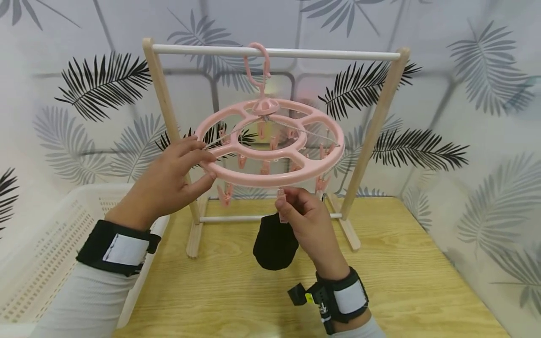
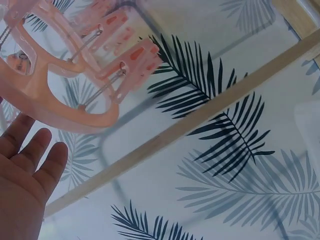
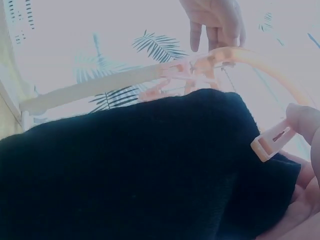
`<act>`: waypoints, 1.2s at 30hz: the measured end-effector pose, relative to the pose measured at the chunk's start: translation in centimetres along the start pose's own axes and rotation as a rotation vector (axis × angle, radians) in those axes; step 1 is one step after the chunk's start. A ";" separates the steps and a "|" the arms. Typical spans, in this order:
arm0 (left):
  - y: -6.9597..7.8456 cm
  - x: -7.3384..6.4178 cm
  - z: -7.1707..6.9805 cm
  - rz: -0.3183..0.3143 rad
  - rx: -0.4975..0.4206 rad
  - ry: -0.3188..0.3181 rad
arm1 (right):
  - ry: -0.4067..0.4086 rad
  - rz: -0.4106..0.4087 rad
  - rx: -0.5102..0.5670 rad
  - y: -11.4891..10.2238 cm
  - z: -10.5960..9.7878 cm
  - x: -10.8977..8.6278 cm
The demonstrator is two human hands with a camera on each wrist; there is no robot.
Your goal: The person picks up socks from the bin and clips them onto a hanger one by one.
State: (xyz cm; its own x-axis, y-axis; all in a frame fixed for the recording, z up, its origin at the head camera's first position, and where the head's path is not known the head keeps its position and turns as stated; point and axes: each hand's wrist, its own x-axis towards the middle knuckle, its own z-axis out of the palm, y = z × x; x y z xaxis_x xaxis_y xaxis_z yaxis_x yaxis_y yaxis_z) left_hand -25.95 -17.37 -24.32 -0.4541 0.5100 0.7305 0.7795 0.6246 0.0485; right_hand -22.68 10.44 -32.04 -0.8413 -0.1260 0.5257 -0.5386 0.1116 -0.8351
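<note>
The desk (image 1: 401,263) is cut off below in the head view, and bare wood is shown between the rack and its right edge. At the left, the white basket (image 1: 50,274) is cropped by the frame and partly covered by the forearm. By the top bar of the wooden rack (image 1: 376,117), the pink clip hanger (image 1: 270,179) is carried; its pegs overlap and are hard to count. Its left rim is pinched by the left hand (image 1: 166,173), whose thumb is hidden in the left wrist view. Below the front rim, above the desk, the black fabric piece (image 1: 275,244) is held, its far side unseen. The right hand (image 1: 310,223) is clamped on a pink clip (image 3: 272,141) at the fabric's edge; the clip's bite cannot be judged
</note>
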 end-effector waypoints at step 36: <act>4.2 1.3 -1.0 0.131 -0.042 0.035 | 0.270 0.066 -0.130 -0.5 -2.2 -0.1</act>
State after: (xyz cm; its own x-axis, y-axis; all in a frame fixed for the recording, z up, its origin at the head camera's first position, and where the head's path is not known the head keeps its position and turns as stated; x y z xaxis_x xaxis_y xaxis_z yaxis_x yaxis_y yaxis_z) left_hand -22.83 -14.71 -22.48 -0.3324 0.5642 0.7557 0.8490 0.5280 -0.0208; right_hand -22.41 12.51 -31.30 -0.8473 0.1507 0.5093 -0.4688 0.2386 -0.8505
